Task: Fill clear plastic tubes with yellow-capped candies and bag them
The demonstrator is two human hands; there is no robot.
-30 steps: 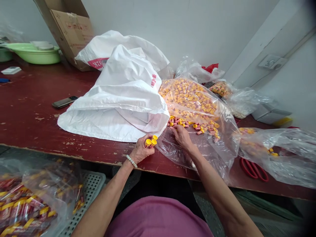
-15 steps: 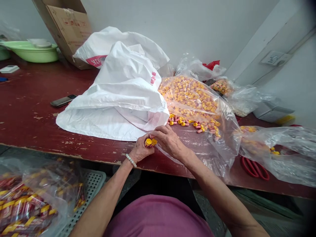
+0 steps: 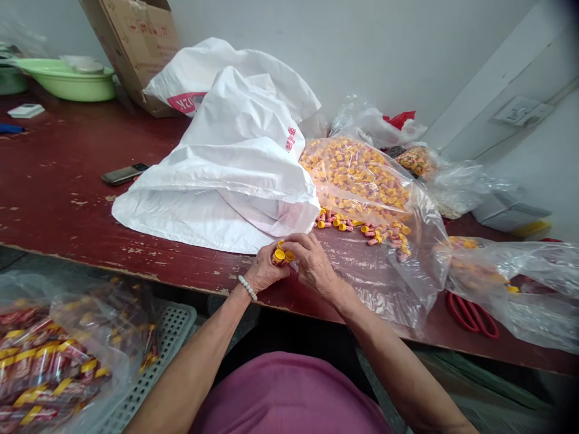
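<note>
Near the table's front edge, my left hand [image 3: 265, 270] is closed around a few small red tubes with yellow caps [image 3: 279, 256], their round yellow ends facing me. A beaded bracelet circles that wrist. My right hand [image 3: 314, 263] meets it from the right, with thumb and fingers pinched at the tubes' upper side; the fingertips partly hide what they grip. Just beyond my hands lies a large white woven sack [image 3: 217, 175]. To its right, a clear plastic bag [image 3: 362, 175] is heaped with similar yellow-capped tubes, several spilling loose [image 3: 384, 232] at its mouth.
Red-handled scissors [image 3: 473, 314] lie at right beside another clear bag [image 3: 520, 283]. A phone [image 3: 124, 173] rests left of the sack. Behind stand a cardboard box [image 3: 145, 51] and green basin [image 3: 76, 84]. Lower left, a perforated crate [image 3: 174, 328] holds bagged, wrapped tubes [image 3: 40, 367].
The view has shifted slightly, moving the scene to the right. A third yellow cap now shows above the other two in my left hand, with my right fingers beside it.
</note>
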